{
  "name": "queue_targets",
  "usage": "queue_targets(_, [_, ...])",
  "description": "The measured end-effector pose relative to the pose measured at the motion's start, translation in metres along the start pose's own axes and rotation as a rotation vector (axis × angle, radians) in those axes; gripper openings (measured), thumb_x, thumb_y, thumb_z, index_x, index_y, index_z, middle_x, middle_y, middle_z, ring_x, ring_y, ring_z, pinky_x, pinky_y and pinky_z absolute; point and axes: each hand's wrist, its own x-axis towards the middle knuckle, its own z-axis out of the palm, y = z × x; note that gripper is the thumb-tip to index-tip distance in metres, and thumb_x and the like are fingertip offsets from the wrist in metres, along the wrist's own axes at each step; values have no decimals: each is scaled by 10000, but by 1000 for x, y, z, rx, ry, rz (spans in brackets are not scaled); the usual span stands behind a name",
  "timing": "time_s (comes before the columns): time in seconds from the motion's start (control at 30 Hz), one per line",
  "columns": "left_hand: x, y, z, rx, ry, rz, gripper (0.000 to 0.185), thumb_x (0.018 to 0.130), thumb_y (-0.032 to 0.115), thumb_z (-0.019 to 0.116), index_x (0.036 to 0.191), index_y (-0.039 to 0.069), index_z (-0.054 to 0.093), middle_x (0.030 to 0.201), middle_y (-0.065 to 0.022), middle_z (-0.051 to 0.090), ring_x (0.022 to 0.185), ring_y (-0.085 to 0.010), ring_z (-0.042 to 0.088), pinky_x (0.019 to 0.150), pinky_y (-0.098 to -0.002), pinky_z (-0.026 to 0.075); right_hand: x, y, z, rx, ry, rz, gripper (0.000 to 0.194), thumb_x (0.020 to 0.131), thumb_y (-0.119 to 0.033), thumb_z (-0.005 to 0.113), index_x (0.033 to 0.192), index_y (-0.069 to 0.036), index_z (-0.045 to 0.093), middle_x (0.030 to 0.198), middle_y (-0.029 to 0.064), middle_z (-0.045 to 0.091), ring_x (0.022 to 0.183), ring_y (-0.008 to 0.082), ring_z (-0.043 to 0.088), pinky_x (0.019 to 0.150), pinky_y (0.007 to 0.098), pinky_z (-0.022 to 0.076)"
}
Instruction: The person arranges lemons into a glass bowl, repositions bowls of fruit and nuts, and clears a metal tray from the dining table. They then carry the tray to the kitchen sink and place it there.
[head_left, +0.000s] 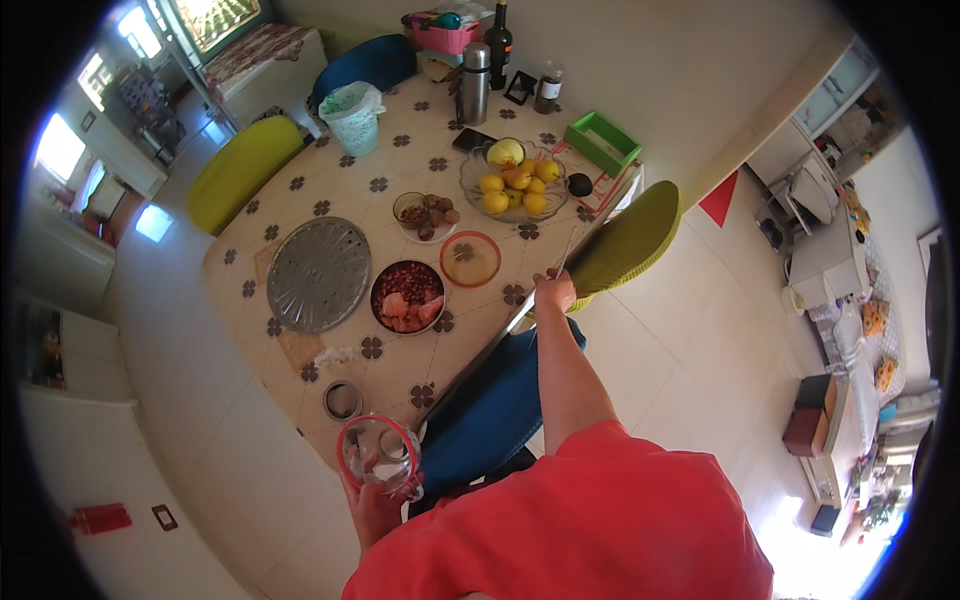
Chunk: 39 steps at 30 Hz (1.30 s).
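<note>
My left hand (375, 514) holds a clear glass jug (377, 454) with a red rim and a handle, beside the table corner. Over the table's right edge, my right hand (556, 291) grips a thin, pale stick-like utensil (571, 241), its exact kind unclear. On the table sits a round bowl (442, 319) of red seeds, probably pomegranate, and pink chunks (405, 309). A clear round lid (470, 260) with an orange-red rim lies between that bowl and my right hand. Close to the jug stands a small open metal tin (343, 400).
A round grey tray (319, 274) lies left of the bowl. Farther back are a small glass (412, 211), a glass fruit bowl (480, 206), a steel flask (475, 86) and a lined bin (354, 124). Blue (487, 405) and green (626, 244) chairs line the near edge.
</note>
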Motion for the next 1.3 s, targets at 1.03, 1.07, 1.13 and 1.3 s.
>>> queue_targets(1.03, [-7,0,-31,-81,177,77,696,834,22,417,1502,110,240,1414,-160,339,1107,-513,595,825,-553,600,-30,-4,21,-153,-118,-170,225,750,-252,792,821,-40,764,752,133,736,713,300,725,688,422,582])
queue_targets(1.07, [-7,0,-33,-101,156,90,666,850,7,414,1488,99,247,1405,-151,343,1124,-498,590,823,-548,609,-31,-2,26,-213,-37,-238,230,758,-253,781,826,-34,759,764,137,737,726,304,726,691,423,581])
queue_targets(1.13, [-8,0,-35,-113,174,80,671,844,1,415,1487,97,249,1407,-155,340,1112,-505,592,826,-545,611,-32,3,37,-307,64,-286,231,799,-242,731,861,-20,750,833,150,732,789,323,722,717,436,579])
queue_targets(1.3, [-13,1,-46,-153,201,99,694,823,-10,413,1490,93,252,1416,-170,331,1093,-524,593,810,-534,618,-17,11,42,-508,-44,-156,280,925,-247,586,961,-8,726,940,176,726,851,403,706,717,477,573])
